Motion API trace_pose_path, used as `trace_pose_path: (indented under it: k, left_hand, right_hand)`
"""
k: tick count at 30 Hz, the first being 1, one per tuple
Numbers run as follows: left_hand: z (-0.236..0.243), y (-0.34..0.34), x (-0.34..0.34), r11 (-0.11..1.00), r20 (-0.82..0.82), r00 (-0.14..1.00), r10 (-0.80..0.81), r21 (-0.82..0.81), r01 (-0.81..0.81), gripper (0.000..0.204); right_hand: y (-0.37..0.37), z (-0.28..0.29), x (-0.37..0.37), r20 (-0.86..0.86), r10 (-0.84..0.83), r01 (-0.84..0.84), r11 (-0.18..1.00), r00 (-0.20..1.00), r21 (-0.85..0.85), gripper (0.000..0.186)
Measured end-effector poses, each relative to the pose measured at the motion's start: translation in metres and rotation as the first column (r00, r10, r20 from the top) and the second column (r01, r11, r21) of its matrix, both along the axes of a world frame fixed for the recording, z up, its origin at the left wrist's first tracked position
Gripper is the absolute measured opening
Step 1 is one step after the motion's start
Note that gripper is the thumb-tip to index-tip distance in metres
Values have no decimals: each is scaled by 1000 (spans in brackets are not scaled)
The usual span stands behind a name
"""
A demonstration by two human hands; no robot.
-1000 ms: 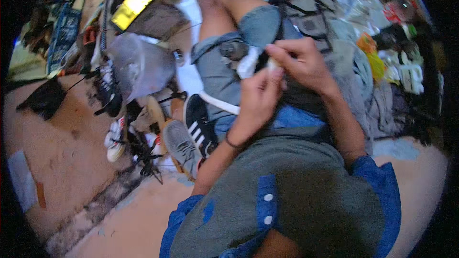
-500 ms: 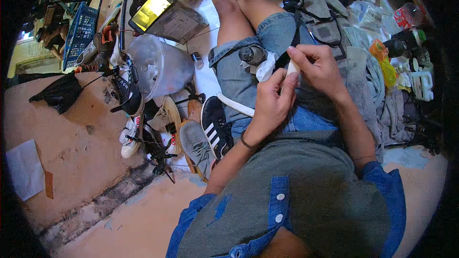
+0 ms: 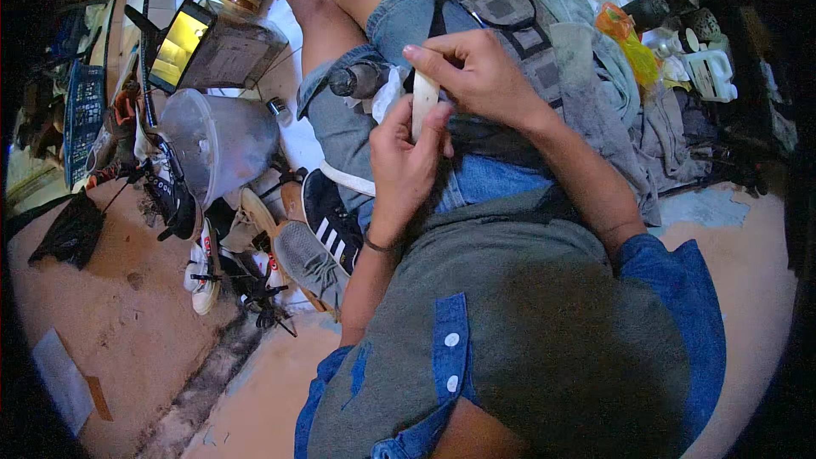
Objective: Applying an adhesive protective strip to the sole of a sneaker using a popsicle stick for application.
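My left hand (image 3: pixel 401 157) grips the lower part of a cream, flat strip (image 3: pixel 422 110) over my lap, with its fingers curled round it. My right hand (image 3: pixel 480 76) pinches the strip's upper part, thumb stretched across its top. Just left of them, a dark stubby bottle (image 3: pixel 357 78) rests on my denim shorts, beside a crumpled white paper (image 3: pixel 388 95). Below these, a long white curved strip (image 3: pixel 347 181) lies across my left thigh. A black shoe with white stripes (image 3: pixel 331 225) and a grey knit shoe (image 3: pixel 308 262) sit by my left leg.
A clear plastic tub (image 3: pixel 210 149), a dark box (image 3: pixel 238 51) with a yellow-lit screen (image 3: pixel 176 48), more shoes (image 3: pixel 204 272) and a blue crate (image 3: pixel 83 119) crowd the left. Grey cloths (image 3: pixel 612 136), a yellow bag (image 3: pixel 625 42) and a white jug (image 3: pixel 708 76) lie right.
My hands have moved slightly apart along the cream strip, exposing more of it between them. The whole view has shifted, so the surroundings sit farther left.
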State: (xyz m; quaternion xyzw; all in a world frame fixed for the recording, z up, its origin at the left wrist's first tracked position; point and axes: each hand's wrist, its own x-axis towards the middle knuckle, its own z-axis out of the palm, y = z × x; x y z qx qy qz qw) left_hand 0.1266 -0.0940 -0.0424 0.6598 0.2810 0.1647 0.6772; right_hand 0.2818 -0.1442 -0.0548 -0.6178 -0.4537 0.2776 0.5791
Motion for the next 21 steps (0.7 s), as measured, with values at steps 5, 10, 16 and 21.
trace_pose_path:
  k: [5,10,16,21]
  left_hand:
    - [-1,0,-10,962,122,992,-43,-262,73,42]
    - [5,3,-23,981,35,999,31,-191,-24,55]
    - [-6,-5,-18,965,42,997,69,251,-77,19]
    - [-6,0,-27,992,151,984,95,68,-106,46]
  right_hand:
    - [1,4,4,-26,20,-22,997,999,-77,43]
    - [5,1,7,110,-8,15,998,994,-69,42]
    - [-6,15,5,102,6,5,994,995,-107,42]
    - [0,17,-1,61,26,-18,991,998,-131,42]
